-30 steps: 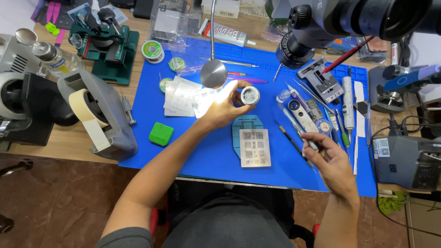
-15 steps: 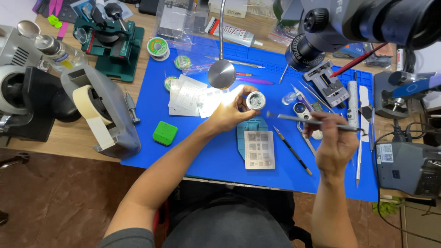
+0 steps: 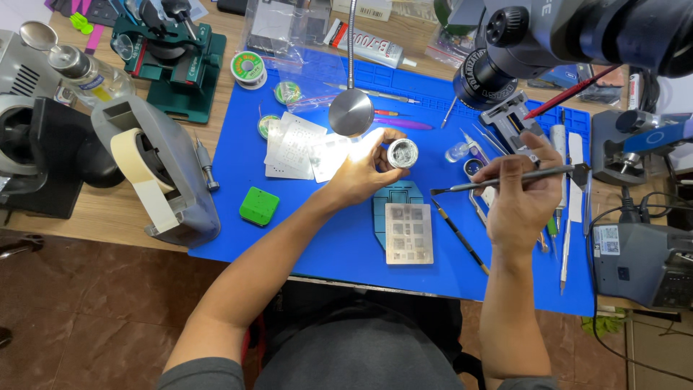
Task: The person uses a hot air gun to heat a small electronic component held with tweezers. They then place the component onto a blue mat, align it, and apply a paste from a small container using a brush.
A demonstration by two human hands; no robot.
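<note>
Over the blue work mat (image 3: 303, 238), under the bright lamp head (image 3: 351, 112): a small round tin (image 3: 402, 153), pinched at its rim between thumb and fingertips of the left hand (image 3: 364, 173), lid off, pale grey contents showing, though too washed out by the glare to say what kind. Held just above the metal stencil plate (image 3: 408, 232) and its blue holder, not touching either.

To the right, a thin flat-tipped tool (image 3: 505, 179), now lifted off the mat and gripped pen-fashion, fingers of the right hand (image 3: 521, 206) curled closed around its shaft. A second ago, that hand flat down among the loose tools at the mat's right side; half a second ago, already raised with the tool level. Now closer in, dark tip aimed leftward at the tin, near it but still apart. Tin itself hardly moved across all three moments.

Probably a reach into the tin in progress, tool chosen and brought to bear.

Left of the mat, a grey tape dispenser (image 3: 162, 173); nearby, a small green block (image 3: 259, 206).
</note>
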